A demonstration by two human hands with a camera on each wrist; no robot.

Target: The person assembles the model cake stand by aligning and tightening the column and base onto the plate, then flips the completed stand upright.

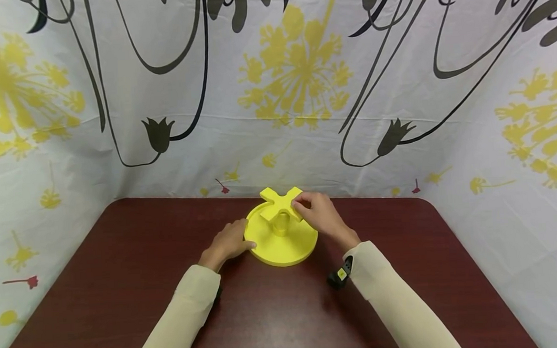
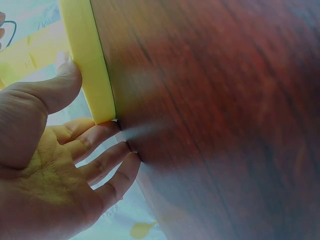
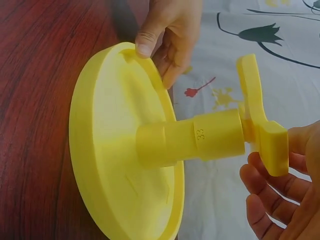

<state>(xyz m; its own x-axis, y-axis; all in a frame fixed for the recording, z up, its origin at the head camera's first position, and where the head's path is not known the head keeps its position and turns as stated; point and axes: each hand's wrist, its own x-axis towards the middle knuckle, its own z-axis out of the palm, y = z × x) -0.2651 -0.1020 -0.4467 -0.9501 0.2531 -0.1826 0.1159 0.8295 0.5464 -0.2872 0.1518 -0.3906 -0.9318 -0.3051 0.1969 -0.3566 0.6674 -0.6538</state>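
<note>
On the table, in the head view, lies a yellow round base (image 1: 282, 252) with a raised rim and an upright post (image 3: 192, 140) at its centre. A yellow cross-shaped piece (image 1: 281, 203) with four-way arms sits on top of the post. My left hand (image 1: 227, 242) grips the base's left edge, thumb over the rim and fingers against the outer side, as the left wrist view shows. My right hand (image 1: 322, 214) pinches one arm of the cross piece between thumb and fingers. In the right wrist view a small "33" marks the post.
The dark red-brown table (image 1: 123, 287) extends around the base, its far edge just behind it. A white cloth (image 1: 240, 160) with yellow and grey flower prints hangs behind and on both sides. A black band (image 1: 342, 271) is on my right wrist.
</note>
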